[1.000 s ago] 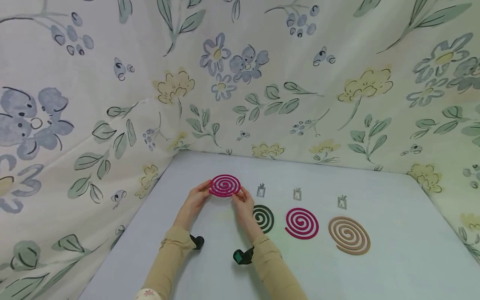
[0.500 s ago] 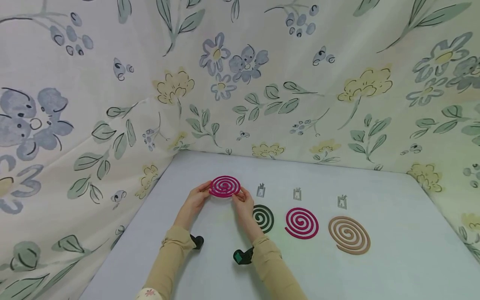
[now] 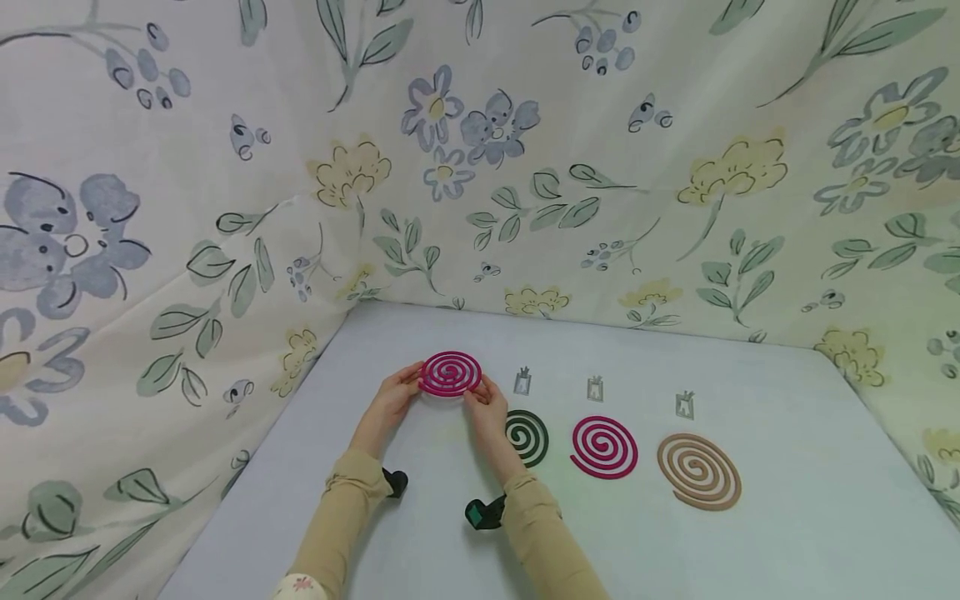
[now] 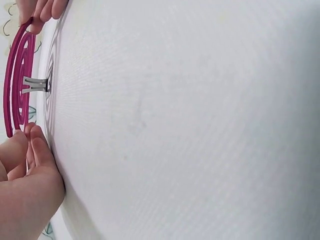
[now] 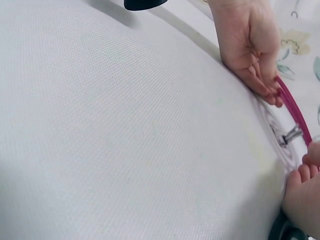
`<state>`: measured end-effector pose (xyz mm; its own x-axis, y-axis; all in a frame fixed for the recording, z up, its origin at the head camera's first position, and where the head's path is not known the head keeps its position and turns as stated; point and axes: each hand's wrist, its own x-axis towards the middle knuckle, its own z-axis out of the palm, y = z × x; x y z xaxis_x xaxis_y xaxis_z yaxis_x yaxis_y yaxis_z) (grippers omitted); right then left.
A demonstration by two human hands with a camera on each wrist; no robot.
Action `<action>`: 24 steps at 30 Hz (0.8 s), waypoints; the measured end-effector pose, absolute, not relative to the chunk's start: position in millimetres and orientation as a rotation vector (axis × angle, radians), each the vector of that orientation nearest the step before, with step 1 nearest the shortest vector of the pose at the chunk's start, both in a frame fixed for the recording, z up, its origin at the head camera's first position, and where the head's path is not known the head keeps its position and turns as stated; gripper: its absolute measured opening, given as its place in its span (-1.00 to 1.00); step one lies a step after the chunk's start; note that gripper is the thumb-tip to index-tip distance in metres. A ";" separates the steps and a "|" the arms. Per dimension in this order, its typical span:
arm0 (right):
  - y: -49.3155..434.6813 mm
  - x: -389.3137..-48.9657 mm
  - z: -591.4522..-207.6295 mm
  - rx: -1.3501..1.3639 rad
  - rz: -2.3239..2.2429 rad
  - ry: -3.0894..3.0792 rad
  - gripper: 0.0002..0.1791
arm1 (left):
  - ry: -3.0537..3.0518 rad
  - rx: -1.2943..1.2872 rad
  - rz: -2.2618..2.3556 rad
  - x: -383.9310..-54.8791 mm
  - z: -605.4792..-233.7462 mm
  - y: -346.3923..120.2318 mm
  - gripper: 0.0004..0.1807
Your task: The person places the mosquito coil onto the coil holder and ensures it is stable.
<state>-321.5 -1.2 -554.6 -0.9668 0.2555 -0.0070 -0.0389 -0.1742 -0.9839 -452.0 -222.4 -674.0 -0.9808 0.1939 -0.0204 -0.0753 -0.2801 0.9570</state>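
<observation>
A magenta spiral mosquito coil (image 3: 450,393) is held level a little above the table. My left hand (image 3: 392,397) pinches its left edge between thumb and fingers. At the front right edge my right hand (image 3: 488,408) pinches it too. In the left wrist view a small metal coil stand (image 4: 36,84) rises under the coil's middle, its upper end overlapping the coil; the right wrist view also has this stand (image 5: 292,135) between the two hands.
To the right lie a dark green coil (image 3: 538,437), partly behind my right forearm, a second magenta coil (image 3: 604,447) and a tan coil (image 3: 699,472). Behind them lie flat metal stands (image 3: 522,382), (image 3: 595,389), (image 3: 684,406). A floral cloth (image 3: 570,250) hangs around the white table.
The held coil has come down very slightly. Both hands keep their grip, and the things on the table stay where they were.
</observation>
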 end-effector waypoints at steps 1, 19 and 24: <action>-0.7 -306.1 -531.0 -0.241 2.255 -1.879 -0.47 | 1.765 0.150 2.384 -439.1 -654.9 -216.6 -0.45; 0.0 -348.4 -604.1 -0.125 2.192 -1.841 -0.45 | 1.737 0.177 2.405 -422.6 -630.1 -210.0 -0.48; 0.3 -372.0 -642.3 -0.125 2.156 -1.866 -0.45 | 1.726 0.207 2.419 -434.3 -649.6 -217.9 -0.51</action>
<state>-372.0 0.3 -642.3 -0.9551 0.2705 0.1208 -0.1584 -0.1215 -0.9799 -434.3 -217.9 -649.6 -0.9773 0.2113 0.0184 -0.0513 -0.3198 0.9461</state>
